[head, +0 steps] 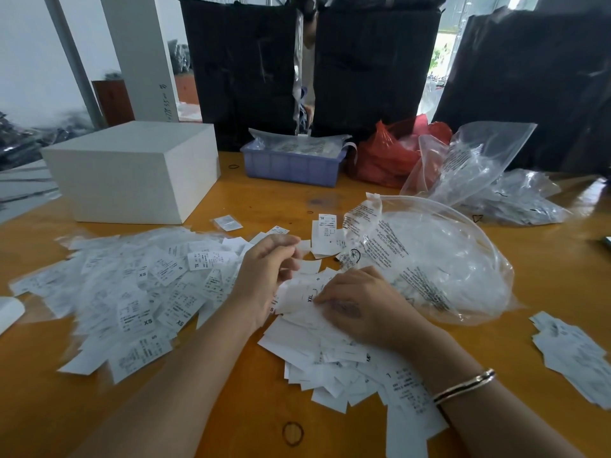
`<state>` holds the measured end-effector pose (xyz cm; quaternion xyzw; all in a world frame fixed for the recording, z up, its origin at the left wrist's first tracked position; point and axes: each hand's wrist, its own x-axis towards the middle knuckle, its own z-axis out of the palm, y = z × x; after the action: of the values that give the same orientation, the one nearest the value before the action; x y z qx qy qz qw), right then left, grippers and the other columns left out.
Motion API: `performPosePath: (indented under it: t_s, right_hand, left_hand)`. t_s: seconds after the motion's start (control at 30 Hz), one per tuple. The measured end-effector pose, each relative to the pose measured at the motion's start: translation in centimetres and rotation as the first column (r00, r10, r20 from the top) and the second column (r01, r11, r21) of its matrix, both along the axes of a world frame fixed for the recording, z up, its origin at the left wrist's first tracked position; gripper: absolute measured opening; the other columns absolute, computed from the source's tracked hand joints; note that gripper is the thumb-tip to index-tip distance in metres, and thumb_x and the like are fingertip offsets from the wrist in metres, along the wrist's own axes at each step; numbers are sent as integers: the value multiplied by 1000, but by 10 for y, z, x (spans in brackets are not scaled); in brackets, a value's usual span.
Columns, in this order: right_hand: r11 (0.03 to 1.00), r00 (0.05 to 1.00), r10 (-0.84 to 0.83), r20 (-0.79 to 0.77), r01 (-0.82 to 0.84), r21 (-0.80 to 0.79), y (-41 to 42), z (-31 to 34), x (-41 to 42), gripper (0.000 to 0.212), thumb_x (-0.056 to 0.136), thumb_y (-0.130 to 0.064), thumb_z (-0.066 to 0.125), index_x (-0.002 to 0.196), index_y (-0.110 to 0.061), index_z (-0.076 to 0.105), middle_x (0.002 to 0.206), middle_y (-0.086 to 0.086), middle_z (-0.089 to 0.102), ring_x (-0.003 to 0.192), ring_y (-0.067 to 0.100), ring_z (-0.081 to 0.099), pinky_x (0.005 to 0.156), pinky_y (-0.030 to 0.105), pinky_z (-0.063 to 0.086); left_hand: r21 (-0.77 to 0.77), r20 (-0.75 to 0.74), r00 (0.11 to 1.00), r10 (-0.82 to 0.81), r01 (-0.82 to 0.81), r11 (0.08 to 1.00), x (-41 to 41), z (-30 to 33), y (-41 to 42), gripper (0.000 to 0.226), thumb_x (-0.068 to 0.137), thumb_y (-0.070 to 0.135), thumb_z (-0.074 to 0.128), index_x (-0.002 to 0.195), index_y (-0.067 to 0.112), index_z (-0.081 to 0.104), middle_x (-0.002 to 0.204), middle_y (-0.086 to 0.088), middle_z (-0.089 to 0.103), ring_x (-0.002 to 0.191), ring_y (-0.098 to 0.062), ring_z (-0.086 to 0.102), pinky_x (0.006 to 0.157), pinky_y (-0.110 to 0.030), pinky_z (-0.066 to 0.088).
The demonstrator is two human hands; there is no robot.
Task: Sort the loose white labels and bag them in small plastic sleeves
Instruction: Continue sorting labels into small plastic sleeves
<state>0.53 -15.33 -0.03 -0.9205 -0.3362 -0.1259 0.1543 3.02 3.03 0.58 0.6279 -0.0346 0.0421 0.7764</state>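
Head view: both hands down in the middle of an orange counter (251, 200), among loose white labels (139, 292). Left hand (264, 276) with fingers curled in a narrow grip, seemingly pinching a small white slip near the fingertips, though too blurred to say for sure. Right hand (360, 309) laid palm-down on a label marked XXL (305, 297), fingers bent and pressing it; whether actually pinched, cannot tell. Labels heaped left of the hands, another pile (330, 365) under and below the right wrist, a smaller stack (572, 352) well apart at the right edge.

Likely trouble: sizes mixed, since XS, S, XL and XXL slips lie overlapping and some face down; thin slips sticking together and going into a sleeve in pairs; a sweeping forearm scattering a sorted pile.

Around: a large clear plastic bag (439, 266) just beside the right hand, crowding the reach; a white box (132, 173), a blue tray (292, 166), a red bag (386, 157), more clear bags (472, 163) behind; a rubber band (292, 433) near the front edge.
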Motion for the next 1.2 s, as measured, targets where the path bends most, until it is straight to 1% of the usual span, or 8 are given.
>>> performPosePath:
  t_s: [0.2,0.37,0.47,0.53,0.63,0.77,0.97,1.2]
  right_hand:
    - [999,998,-13,-58,10,-52,-1,-1,2,46,83,-55,41,123,-38,58,104,-19,43,103,-2,33,94,28,18]
    - [999,997,-18,-78,20,31,-2,-2,1,23,87,-46,55,106,-37,64,91,-24,40,96,-3,33,92,25,15]
    - [979,984,-31,-174,65,192,0,1,-2,7,87,-35,61,83,-39,58,89,-22,48,94,-8,39,93,25,21]
    - [907,958,-4,-286,124,402,-1,4,-4,16,86,-25,64,77,-36,57,86,-16,54,88,-3,47,90,26,33]
    - [665,933,76,-352,215,715,-4,10,-5,12,84,-13,67,76,-22,66,83,-4,57,80,13,53,76,24,46]
    - [334,906,77,-417,370,867,-5,9,-2,11,83,-11,67,80,-21,70,78,6,66,74,19,58,69,25,50]
    - [223,881,72,-467,443,869,-3,8,1,8,85,-11,67,87,-12,59,67,-6,69,55,2,60,48,12,44]
    - [248,848,129,-514,474,845,3,7,-1,14,85,-11,66,93,-14,56,82,4,73,74,15,68,74,35,54]
  left_hand:
    - [-19,46,997,-56,57,998,-1,1,0,24,88,3,60,103,21,63,80,4,73,74,-7,68,64,-17,52]
    - [-29,48,998,-46,47,998,1,0,0,26,85,10,66,107,23,61,86,3,74,82,-11,71,65,-16,52]
    - [-37,50,998,-40,42,998,2,-1,0,22,87,12,65,106,23,64,85,9,74,86,-10,71,64,-15,52]
    - [1,57,998,-40,40,999,2,-1,0,19,88,15,65,103,26,65,85,13,73,87,-7,70,62,-14,52]
    - [60,77,996,-50,45,997,2,-1,-1,16,87,19,66,98,31,67,87,19,71,86,-1,68,61,-12,51]
    - [71,90,993,-70,64,995,1,-1,-1,20,85,17,68,100,30,67,87,20,70,86,0,67,62,-11,50]
    - [89,113,987,-118,108,990,-1,-1,-3,24,84,9,67,103,24,66,96,-3,72,94,-12,68,67,-13,51]
    - [130,165,971,-175,155,979,-2,-4,-6,27,81,4,69,102,21,67,94,-8,70,89,-13,69,74,-17,53]
